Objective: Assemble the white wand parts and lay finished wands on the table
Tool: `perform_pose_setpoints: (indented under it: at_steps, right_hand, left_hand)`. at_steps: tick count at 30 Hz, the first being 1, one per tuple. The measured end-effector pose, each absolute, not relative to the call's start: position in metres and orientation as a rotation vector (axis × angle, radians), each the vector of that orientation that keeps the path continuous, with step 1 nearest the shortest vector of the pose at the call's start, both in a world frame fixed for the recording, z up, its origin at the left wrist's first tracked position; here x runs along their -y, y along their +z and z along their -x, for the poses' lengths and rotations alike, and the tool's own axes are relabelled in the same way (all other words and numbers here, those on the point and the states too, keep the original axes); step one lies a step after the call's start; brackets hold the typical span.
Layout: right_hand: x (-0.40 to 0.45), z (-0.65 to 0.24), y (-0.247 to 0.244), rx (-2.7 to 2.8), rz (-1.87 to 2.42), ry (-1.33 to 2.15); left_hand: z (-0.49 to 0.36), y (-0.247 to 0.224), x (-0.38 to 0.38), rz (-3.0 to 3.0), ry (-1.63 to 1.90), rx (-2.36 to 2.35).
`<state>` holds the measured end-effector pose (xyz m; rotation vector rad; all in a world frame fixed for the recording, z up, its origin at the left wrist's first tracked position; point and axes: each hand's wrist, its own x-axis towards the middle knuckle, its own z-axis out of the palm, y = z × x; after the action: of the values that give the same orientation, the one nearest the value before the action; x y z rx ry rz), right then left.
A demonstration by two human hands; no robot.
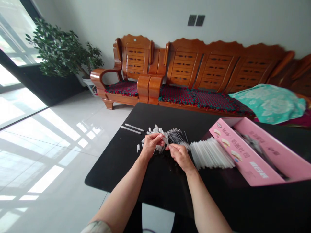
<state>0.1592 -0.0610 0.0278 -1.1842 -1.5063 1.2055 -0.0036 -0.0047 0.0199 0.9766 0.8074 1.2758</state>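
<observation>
My left hand (153, 143) and my right hand (180, 156) meet above the black table, both with fingers pinched. Between the fingertips shows a small whitish tube-like piece (166, 140). My left fingers close on it; what my right fingers pinch is mostly hidden. Beneath and behind the left hand lies a pile of short white caps (156, 129). Thin dark rods (177, 135) with pale tips lie just beyond my right hand. To its right is a row of translucent white tubes (211, 153). Two slim white pen-like sticks (132, 129) lie at the left.
A pink cardboard box (240, 155) with greyish contents stands open on the right of the black table (116, 168). Wooden seats (187, 68) with woven cushions line the wall, and a turquoise cloth (269, 102) lies on them. A potted plant (63, 51) stands back left.
</observation>
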Motion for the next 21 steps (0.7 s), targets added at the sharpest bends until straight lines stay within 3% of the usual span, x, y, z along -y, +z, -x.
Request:
perform_pose_setpoints:
  at_steps: [3,5,10,13,19,21]
  right_hand:
    - [0.062,-0.152,0.028,1.673,1.303,0.78]
    - [0.063,-0.149,0.03,1.669,1.319,0.752]
    - [0.065,-0.154,0.034,1.391,1.134,1.411]
    - [0.065,-0.157,0.034,1.338,1.101,1.504]
    - [0.064,-0.153,0.027,1.719,1.367,0.646]
    - [0.063,-0.155,0.024,1.737,1.429,0.507]
  left_hand:
    - [0.004,0.017,0.003,-0.932,1.295,-0.85]
    - [0.006,0.017,0.001,-0.95,1.291,-0.842]
    - [0.01,0.019,0.002,-1.057,1.242,-0.766]
    - [0.008,0.02,0.004,-1.075,1.232,-0.764]
    - [0.018,0.016,-0.008,-0.856,1.466,-0.85]
    - [0.025,0.016,-0.013,-0.803,1.553,-0.828]
